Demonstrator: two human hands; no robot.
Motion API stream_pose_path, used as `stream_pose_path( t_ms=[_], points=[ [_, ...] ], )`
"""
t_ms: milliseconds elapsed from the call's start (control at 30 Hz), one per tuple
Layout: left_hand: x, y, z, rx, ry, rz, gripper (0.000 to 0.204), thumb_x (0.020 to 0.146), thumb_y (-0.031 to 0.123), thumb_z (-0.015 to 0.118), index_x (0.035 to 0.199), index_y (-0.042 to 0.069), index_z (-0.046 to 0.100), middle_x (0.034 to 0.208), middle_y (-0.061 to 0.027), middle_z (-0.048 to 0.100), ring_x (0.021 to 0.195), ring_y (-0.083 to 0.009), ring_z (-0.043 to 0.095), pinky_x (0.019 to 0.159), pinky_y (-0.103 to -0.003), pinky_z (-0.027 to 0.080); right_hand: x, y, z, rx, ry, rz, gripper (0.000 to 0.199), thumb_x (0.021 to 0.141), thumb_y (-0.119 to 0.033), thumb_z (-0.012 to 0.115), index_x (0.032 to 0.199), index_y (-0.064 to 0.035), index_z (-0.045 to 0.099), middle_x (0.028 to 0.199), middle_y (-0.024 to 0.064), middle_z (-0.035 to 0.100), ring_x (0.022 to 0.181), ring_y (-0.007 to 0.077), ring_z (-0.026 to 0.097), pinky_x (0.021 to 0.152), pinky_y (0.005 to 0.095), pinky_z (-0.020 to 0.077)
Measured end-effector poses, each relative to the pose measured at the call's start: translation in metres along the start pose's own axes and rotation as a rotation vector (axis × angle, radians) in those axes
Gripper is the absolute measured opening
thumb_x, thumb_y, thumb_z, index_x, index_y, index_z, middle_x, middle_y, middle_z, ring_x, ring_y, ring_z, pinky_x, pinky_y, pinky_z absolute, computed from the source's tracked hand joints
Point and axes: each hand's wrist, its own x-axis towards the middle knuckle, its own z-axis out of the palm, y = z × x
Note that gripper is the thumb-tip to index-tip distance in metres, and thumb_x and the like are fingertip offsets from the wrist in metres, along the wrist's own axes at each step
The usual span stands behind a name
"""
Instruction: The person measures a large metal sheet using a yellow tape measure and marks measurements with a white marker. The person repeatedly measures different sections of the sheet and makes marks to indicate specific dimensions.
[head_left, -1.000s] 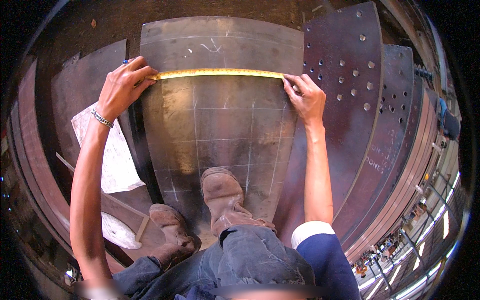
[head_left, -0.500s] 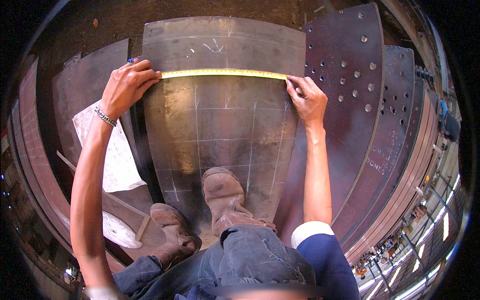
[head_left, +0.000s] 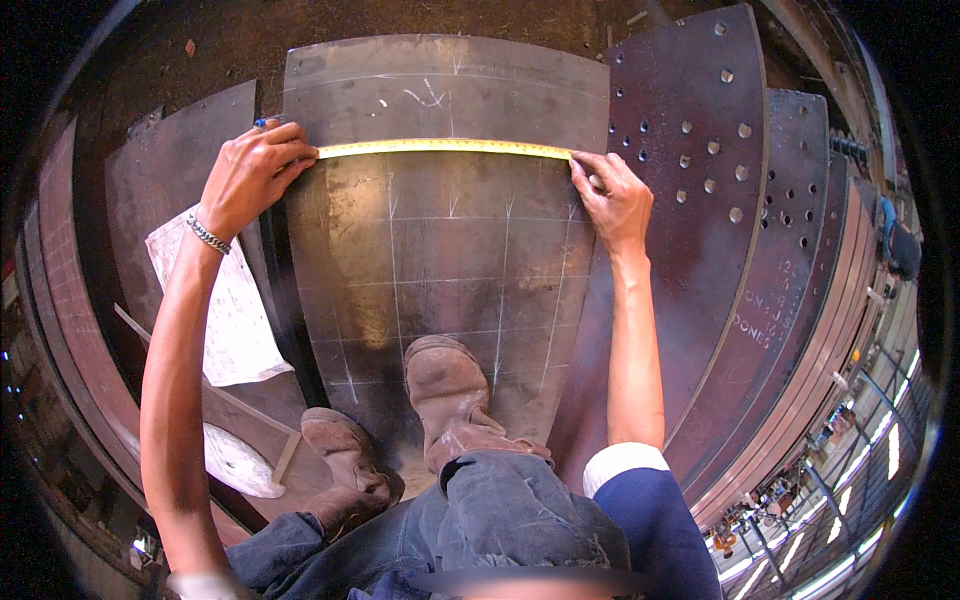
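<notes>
A yellow measuring tape (head_left: 440,146) is stretched across a brown-grey steel plate (head_left: 450,255) marked with white chalk lines and arrowheads. My left hand (head_left: 252,172) pinches the tape's left end near the plate's left edge. A blue-tipped pen-like object (head_left: 266,123) pokes out above that hand's knuckles. At the other end, near the right edge, thumb and fingers of my right hand (head_left: 620,205) close on the tape. A small pale piece (head_left: 597,181) shows among the right fingers; its kind is unclear. The chalk grid lies below the tape, with a curved chalk mark above it.
To the right are dark red plates (head_left: 690,230) with drilled holes. A white paper sheet (head_left: 238,310) lies on a plate at the left, near a thin angled strip (head_left: 287,455). My brown boot (head_left: 445,390) stands on the marked plate. Another person (head_left: 902,245) appears far right.
Both hands and the tape have shifted very slightly left, with the tape still taut between them. The hold of each hand looks the same.
</notes>
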Motion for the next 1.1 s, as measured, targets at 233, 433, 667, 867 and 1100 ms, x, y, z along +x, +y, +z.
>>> stream_pose_path(
  t_ms=[233,433,667,867,1100],
  points=[
    [-0.0003,0.0022,-0.0002,-0.002,-0.005,-0.013,0.012,0.089,0.015,0.073,0.098,0.008,0.078,0.097,-0.0048,0.071,0.090,-0.0260,0.069,0.080,-0.039,0.057,-0.0009,0.0011,0.0012,0.013,0.014,0.001,0.013,0.090,-0.023,0.077,0.101,-0.0150,0.078,0.084,0.0020,0.068,0.067,0.0151,0.071,0.061,0.0310,0.0561],
    [-0.0002,0.0015,-0.0005,0.001,-0.013,-0.004,0.013,0.089,0.015,0.073,0.099,0.008,0.078,0.100,-0.0044,0.072,0.091,-0.0257,0.069,0.081,-0.038,0.056,-0.0026,0.0017,0.0041,0.056,0.050,-0.007,0.014,0.090,-0.022,0.077,0.102,-0.0138,0.077,0.087,0.0023,0.070,0.069,0.0153,0.072,0.061,0.0304,0.0563],
    [0.0010,0.0008,-0.0029,-0.020,-0.002,0.021,0.014,0.089,0.014,0.073,0.100,0.008,0.078,0.097,-0.0051,0.070,0.090,-0.0257,0.069,0.080,-0.038,0.056,-0.0034,0.0010,0.0045,0.090,0.032,0.023,0.017,0.088,-0.016,0.079,0.105,-0.0111,0.077,0.089,0.0050,0.073,0.066,0.0159,0.067,0.061,0.0297,0.0526],
    [-0.0001,0.0032,-0.0044,-0.015,-0.019,0.021,0.017,0.089,0.012,0.072,0.104,0.009,0.078,0.099,-0.0060,0.068,0.091,-0.0267,0.068,0.081,-0.039,0.057,-0.0036,0.0019,0.0058,0.076,0.035,0.019,0.018,0.088,-0.016,0.079,0.105,-0.0113,0.077,0.089,0.0045,0.073,0.065,0.0154,0.067,0.061,0.0294,0.0523],
    [-0.0017,0.0029,-0.0056,0.000,-0.042,0.037,0.022,0.087,0.009,0.070,0.108,0.007,0.077,0.103,-0.0069,0.068,0.094,-0.0284,0.068,0.083,-0.039,0.057,-0.0028,-0.0026,0.0039,0.091,0.034,0.038,0.018,0.088,-0.016,0.079,0.105,-0.0120,0.077,0.089,0.0042,0.073,0.065,0.0150,0.067,0.061,0.0295,0.0528]
  ],
)
